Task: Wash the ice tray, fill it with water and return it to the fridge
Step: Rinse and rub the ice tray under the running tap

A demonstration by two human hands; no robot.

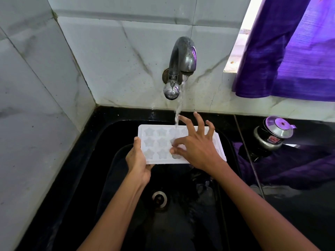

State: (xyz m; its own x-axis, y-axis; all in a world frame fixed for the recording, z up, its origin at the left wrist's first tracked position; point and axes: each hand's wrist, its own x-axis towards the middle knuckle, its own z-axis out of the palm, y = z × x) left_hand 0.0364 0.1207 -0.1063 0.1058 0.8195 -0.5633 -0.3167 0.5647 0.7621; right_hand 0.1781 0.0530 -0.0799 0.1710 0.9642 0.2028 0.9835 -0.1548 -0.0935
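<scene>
1. The left hand point(138, 161) grips the left end of the white star-mould ice tray point(159, 142), thumb on its rim.
2. The right hand point(196, 148), fingers spread, rubs the tray's cells with thumb and forefinger.
3. The tray is held over the black sink point(116, 178) near its back edge, under water running from the tap point(182, 60).
4. A small steel pot point(272, 135) stands on the black surface point(299, 214) at the sink's right.
</scene>
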